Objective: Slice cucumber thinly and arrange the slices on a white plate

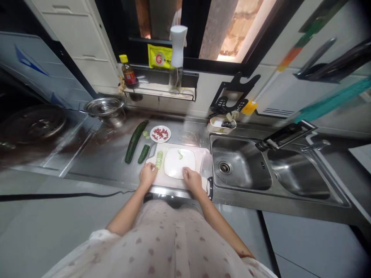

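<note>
On a white cutting board [162,180] lies a row of pale green cucumber slices [159,159]. My left hand [148,174] is at the near end of that row, thumb and fingers closed on the slices there. To the right, a white squarish plate [175,164] rests on the board, with a few cucumber slices [180,154] near its far edge. My right hand [191,178] is over the plate's near right corner, fingers curled together; whatever is in them is hidden. A knife with a black riveted handle [210,187] lies along the board's right side.
Left of the board are a long cucumber [136,142], a cut cucumber piece [143,154] and a small plate of chopped red bits [164,138]. A steel pot [107,110] stands farther left. The double sink [243,164] is at right. A shelf [162,90] holds bottles.
</note>
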The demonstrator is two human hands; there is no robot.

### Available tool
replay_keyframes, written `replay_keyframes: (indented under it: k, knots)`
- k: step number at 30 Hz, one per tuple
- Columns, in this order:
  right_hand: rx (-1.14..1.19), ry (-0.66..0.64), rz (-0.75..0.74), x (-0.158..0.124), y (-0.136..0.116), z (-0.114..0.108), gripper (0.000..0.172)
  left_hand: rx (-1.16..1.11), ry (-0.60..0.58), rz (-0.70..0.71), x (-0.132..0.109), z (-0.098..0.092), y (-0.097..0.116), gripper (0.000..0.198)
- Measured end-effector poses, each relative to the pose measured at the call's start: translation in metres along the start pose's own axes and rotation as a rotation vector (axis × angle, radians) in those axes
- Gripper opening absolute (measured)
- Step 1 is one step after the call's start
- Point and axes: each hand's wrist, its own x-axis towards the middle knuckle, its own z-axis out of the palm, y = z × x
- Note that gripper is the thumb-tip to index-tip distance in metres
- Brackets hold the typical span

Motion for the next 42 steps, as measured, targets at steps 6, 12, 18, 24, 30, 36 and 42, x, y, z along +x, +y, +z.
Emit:
replay_keyframes:
  k: [6,12,18,24,30,36,42]
  knots:
    - [0.022,0.003,-0.005,0.0,-0.001,0.0,0.036,-0.234,0.013,-0.032,0.003,0.001,0.0,0.012]
    - [0.064,0.035,-0.027,0.0,-0.006,-0.002,0.037,-0.513,-0.028,-0.028,0.006,-0.011,0.004,0.017]
    - [0.234,0.102,-0.046,0.0,-0.018,-0.018,0.037,-0.769,-0.123,0.01,0.006,-0.031,0.027,0.016]
    - [0.576,0.176,-0.138,0.012,-0.033,-0.031,0.033,-0.845,-0.261,0.067,-0.005,-0.058,0.056,0.025]
    - [0.734,0.115,-0.331,0.026,-0.043,-0.038,0.027,-0.878,-0.374,0.176,-0.015,-0.074,0.073,0.025]
    - [0.836,0.023,-0.291,0.025,-0.052,-0.042,0.017,-0.935,-0.398,0.201,-0.017,-0.073,0.075,0.026]
    - [0.989,0.003,-0.214,0.028,-0.051,-0.051,0.014,-1.086,-0.509,-0.064,-0.019,-0.061,0.076,0.037]
